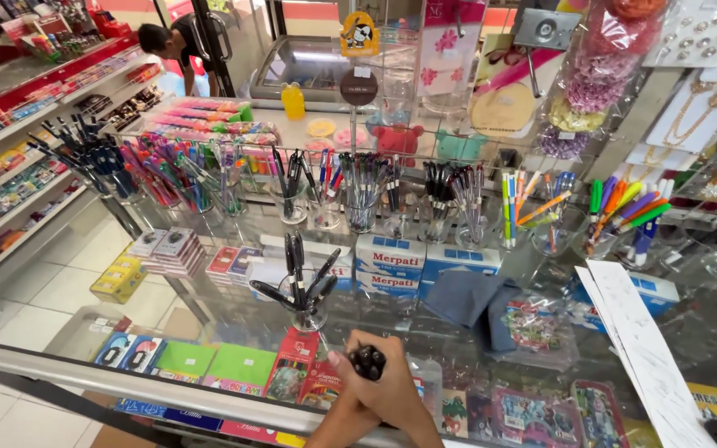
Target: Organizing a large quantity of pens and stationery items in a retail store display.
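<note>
Fingers of one hand curl shut around a bunch of black pens, ends up, over the glass counter. Which hand it is, I cannot tell. Just beyond stands a clear cup of black pens.

glass counter, clear cup of black pens, row of pen cups, grey cloth, white paper sheets, packet of small trinkets
</note>
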